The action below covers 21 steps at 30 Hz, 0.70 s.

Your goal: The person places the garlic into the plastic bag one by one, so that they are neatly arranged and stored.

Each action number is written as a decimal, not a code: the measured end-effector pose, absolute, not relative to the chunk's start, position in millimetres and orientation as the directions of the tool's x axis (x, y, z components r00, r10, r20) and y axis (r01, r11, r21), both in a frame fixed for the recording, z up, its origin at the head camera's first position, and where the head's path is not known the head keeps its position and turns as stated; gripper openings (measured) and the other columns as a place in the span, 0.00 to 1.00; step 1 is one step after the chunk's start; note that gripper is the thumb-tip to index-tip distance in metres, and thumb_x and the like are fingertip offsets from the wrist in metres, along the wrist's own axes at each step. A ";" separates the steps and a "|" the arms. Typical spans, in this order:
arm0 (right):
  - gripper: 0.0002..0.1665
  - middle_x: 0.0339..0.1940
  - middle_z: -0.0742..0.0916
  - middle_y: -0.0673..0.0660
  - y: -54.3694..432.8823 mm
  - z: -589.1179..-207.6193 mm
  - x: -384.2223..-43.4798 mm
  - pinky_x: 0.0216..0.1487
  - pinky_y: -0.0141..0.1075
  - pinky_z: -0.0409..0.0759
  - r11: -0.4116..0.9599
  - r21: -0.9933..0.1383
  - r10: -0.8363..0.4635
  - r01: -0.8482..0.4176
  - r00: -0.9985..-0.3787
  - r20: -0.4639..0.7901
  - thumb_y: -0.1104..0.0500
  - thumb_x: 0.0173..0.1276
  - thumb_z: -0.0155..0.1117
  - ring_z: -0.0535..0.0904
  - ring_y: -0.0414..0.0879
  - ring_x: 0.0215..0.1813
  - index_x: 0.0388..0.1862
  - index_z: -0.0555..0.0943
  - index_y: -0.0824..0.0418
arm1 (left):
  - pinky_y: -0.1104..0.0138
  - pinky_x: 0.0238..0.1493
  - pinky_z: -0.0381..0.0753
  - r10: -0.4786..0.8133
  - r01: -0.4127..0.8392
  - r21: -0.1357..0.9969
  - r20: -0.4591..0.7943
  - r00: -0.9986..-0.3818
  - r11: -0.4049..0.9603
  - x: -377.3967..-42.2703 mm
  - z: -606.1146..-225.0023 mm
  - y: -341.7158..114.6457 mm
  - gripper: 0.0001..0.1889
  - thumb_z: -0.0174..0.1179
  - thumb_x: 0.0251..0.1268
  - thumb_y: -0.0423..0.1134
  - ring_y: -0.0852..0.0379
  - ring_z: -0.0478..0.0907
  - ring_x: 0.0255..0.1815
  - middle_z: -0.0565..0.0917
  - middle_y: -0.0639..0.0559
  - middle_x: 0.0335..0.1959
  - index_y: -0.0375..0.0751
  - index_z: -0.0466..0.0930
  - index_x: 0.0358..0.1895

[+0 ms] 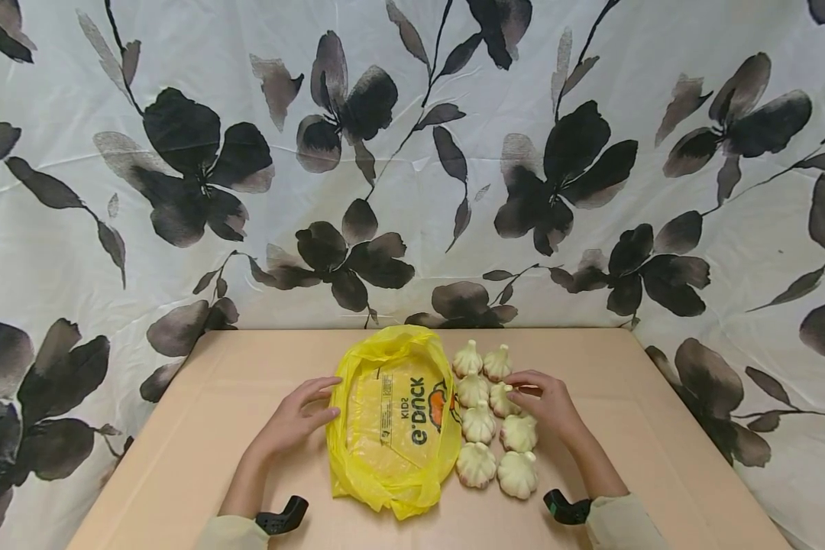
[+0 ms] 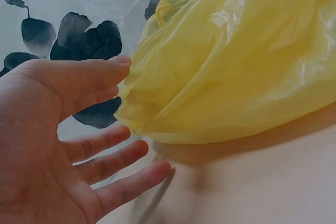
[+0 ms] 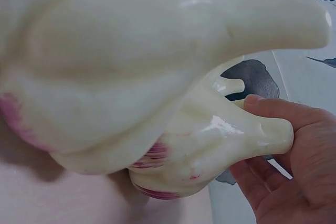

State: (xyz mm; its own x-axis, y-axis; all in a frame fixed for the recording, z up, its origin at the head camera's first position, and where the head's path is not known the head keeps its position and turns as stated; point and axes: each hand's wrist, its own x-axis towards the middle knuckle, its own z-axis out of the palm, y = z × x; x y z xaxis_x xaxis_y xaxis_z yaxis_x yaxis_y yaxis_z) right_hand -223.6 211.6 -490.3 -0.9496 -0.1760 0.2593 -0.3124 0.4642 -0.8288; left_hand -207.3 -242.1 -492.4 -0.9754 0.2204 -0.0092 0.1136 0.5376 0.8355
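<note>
A yellow plastic bag point(image 1: 394, 428) lies with its mouth spread upward, dark and orange print showing inside. My left hand point(image 1: 301, 412) is at its left rim, thumb and index finger touching the edge. In the left wrist view, the left hand's point(image 2: 79, 129) other fingers spread apart beside the yellow plastic. My right hand point(image 1: 546, 401) holds a garlic bulb point(image 1: 501, 400) near its top, third from the back in the right column. In the right wrist view, nearer garlic bulbs point(image 3: 105, 72) mostly hide that bulb, and the right hand point(image 3: 299, 156) shows behind them.
More garlic bulbs point(image 1: 477, 424) stand in two columns along the bag's right side. Beneath everything is a light tan table point(image 1: 660, 458). A white cloth point(image 1: 412, 153) with dark flowers hangs behind the table's far edge. A black wrist device point(image 1: 282, 516) is on each forearm.
</note>
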 end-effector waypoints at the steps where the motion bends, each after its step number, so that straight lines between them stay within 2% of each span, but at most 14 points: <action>1: 0.14 0.47 0.87 0.62 212.6 -491.9 -224.7 0.54 0.49 0.82 0.469 -0.823 -0.179 -0.319 -0.947 0.265 0.65 0.62 0.68 0.83 0.55 0.50 0.47 0.84 0.65 | 0.45 0.60 0.76 0.222 0.115 0.835 -0.009 -0.975 0.539 -207.3 -492.6 -241.6 0.27 0.64 0.63 0.51 0.42 0.71 0.67 0.67 0.51 0.71 0.62 0.70 0.66; 6: 0.12 0.45 0.88 0.58 213.9 -493.5 -227.4 0.53 0.40 0.83 0.486 -0.814 -0.173 -0.317 -0.948 0.266 0.64 0.61 0.69 0.84 0.43 0.47 0.45 0.86 0.61 | 0.42 0.64 0.71 0.237 0.123 0.840 -0.007 -0.971 0.528 -208.2 -494.1 -241.2 0.28 0.63 0.63 0.51 0.41 0.70 0.68 0.67 0.51 0.71 0.62 0.69 0.66; 9: 0.11 0.44 0.88 0.56 213.8 -491.7 -226.7 0.52 0.35 0.83 0.495 -0.810 -0.163 -0.314 -0.949 0.268 0.64 0.62 0.69 0.84 0.41 0.46 0.44 0.86 0.60 | 0.40 0.65 0.68 0.242 0.123 0.846 -0.007 -0.970 0.520 -208.9 -495.3 -241.8 0.28 0.63 0.63 0.51 0.41 0.70 0.68 0.67 0.51 0.72 0.62 0.69 0.67; 17: 0.09 0.44 0.88 0.57 211.7 -487.3 -225.7 0.52 0.43 0.84 0.497 -0.799 -0.136 -0.339 -0.940 0.314 0.64 0.63 0.68 0.84 0.51 0.47 0.43 0.86 0.60 | 0.37 0.66 0.65 0.237 0.111 0.854 -0.015 -0.971 0.509 -209.2 -498.5 -242.2 0.29 0.64 0.62 0.51 0.40 0.68 0.69 0.66 0.50 0.72 0.63 0.68 0.66; 21: 0.09 0.43 0.88 0.56 211.9 -484.5 -225.4 0.51 0.41 0.84 0.500 -0.795 -0.118 -0.344 -0.936 0.331 0.65 0.62 0.68 0.84 0.47 0.46 0.42 0.86 0.60 | 0.35 0.67 0.61 0.241 0.115 0.858 -0.011 -0.971 0.501 -209.4 -499.7 -241.2 0.29 0.64 0.62 0.51 0.39 0.68 0.70 0.65 0.50 0.73 0.63 0.68 0.67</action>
